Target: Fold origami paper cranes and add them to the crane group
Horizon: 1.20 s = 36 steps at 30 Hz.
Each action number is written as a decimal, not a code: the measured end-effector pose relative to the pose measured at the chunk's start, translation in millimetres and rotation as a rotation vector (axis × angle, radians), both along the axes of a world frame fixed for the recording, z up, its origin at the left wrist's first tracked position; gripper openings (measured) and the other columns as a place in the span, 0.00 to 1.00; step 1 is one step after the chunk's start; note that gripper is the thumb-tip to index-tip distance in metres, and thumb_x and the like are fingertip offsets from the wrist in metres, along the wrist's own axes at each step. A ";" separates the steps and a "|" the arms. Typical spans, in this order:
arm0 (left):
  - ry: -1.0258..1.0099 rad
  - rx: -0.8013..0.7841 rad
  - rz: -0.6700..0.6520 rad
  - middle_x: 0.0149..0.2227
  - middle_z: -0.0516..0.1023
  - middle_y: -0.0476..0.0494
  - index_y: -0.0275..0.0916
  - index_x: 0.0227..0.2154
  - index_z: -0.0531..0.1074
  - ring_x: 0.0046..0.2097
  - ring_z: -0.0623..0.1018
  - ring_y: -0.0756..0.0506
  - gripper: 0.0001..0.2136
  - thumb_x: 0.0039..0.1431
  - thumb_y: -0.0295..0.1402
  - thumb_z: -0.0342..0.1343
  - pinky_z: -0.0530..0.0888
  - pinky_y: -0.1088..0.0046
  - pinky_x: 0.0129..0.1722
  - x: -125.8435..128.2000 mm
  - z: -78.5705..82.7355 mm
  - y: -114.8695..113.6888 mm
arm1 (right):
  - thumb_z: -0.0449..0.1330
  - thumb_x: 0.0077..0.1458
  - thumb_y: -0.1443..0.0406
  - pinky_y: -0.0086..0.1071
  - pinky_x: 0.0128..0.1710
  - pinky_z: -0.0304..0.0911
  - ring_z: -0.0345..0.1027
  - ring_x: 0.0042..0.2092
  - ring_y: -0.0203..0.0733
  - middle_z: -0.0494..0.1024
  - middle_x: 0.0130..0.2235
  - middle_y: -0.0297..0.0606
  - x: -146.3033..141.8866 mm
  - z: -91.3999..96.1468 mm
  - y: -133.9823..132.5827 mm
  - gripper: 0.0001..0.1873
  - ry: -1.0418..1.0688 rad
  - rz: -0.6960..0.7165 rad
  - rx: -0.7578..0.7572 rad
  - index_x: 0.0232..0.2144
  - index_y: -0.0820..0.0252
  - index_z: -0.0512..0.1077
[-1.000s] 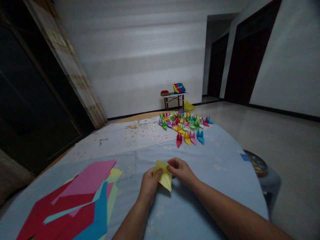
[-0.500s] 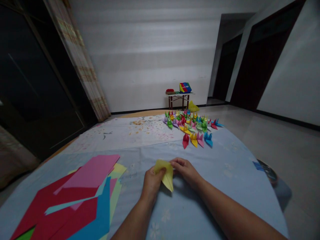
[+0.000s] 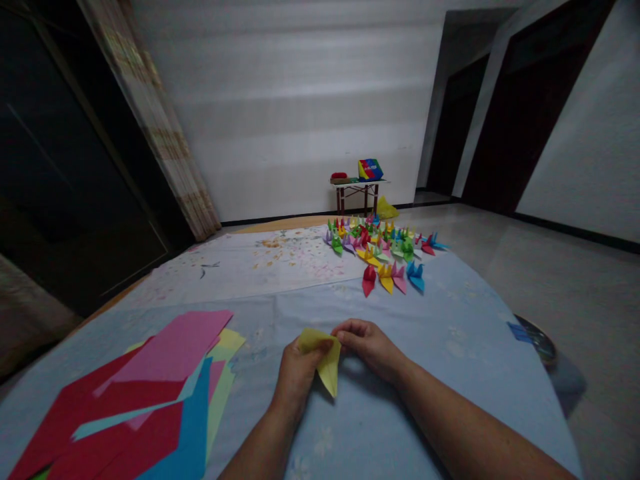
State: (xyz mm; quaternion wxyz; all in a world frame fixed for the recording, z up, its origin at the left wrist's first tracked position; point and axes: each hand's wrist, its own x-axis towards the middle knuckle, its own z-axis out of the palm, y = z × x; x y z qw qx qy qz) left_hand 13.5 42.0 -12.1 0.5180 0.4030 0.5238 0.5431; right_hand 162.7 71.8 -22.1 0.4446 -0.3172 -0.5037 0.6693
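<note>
Both of my hands hold a folded yellow paper (image 3: 324,360) just above the light blue cloth (image 3: 450,347) on the table. My left hand (image 3: 296,373) grips its left side with fingers curled. My right hand (image 3: 367,345) pinches its upper right edge. The paper's point hangs downward between the two hands.
A loose stack of pink, red, blue and yellow paper sheets (image 3: 145,400) lies at the near left. Several folded paper cranes (image 3: 383,250) in many colours stand at the far right of the table. A small table with a coloured box (image 3: 361,179) is by the far wall. A dish (image 3: 537,340) sits low at the right.
The yellow paper has turned a little and shifted slightly left and down between my hands. The view has moved a bit; both hands keep their hold.
</note>
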 end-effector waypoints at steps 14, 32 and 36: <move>0.044 -0.013 -0.033 0.21 0.75 0.48 0.32 0.24 0.73 0.24 0.72 0.48 0.11 0.35 0.33 0.63 0.67 0.75 0.25 -2.4 -5.6 0.6 | 0.67 0.38 0.58 0.25 0.26 0.53 0.59 0.25 0.28 0.71 0.25 0.31 1.0 2.6 -0.2 0.18 -0.084 0.053 0.024 0.30 0.65 0.72; -0.082 -0.024 -0.217 0.21 0.71 0.48 0.32 0.28 0.72 0.23 0.68 0.50 0.18 0.49 0.47 0.55 0.64 0.76 0.24 -4.1 1.0 -2.2 | 0.64 0.40 0.54 0.24 0.20 0.49 0.55 0.21 0.27 0.66 0.20 0.28 -5.5 -1.9 -0.6 0.18 -0.199 -0.046 0.093 0.24 0.64 0.67; -0.070 -0.026 -0.262 0.24 0.72 0.47 0.32 0.29 0.71 0.25 0.69 0.50 0.17 0.44 0.43 0.61 0.64 0.77 0.25 -5.9 2.8 -2.9 | 0.65 0.39 0.54 0.23 0.21 0.49 0.55 0.21 0.26 0.66 0.20 0.27 -4.4 -1.8 0.3 0.19 -0.155 -0.037 0.063 0.24 0.64 0.67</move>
